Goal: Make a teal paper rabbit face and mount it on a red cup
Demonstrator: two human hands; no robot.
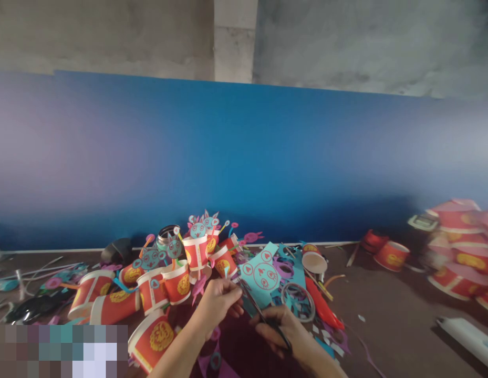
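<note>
My left hand [219, 303] pinches the edge of a light-blue paper sheet [259, 273] printed with red circles and an animal face. My right hand [281, 328] is closed around dark scissors [261, 314], whose blades point up-left toward the sheet's lower edge. Both hands are low in the middle of the view, above a dark brown table [385, 315]. Just left of my left hand stand red-and-white paper cups [176, 283] with yellow emblems, some topped with blue paper animal faces [197, 230] on sticks.
More red cups [391, 255] lie at the right, with a stacked heap [460, 247] at the far right. A roll of clear tape [298, 300], a red pen-like tool [321, 310], paper scraps and a white tube [466, 338] lie around. A blue wall panel [244, 157] stands behind the table.
</note>
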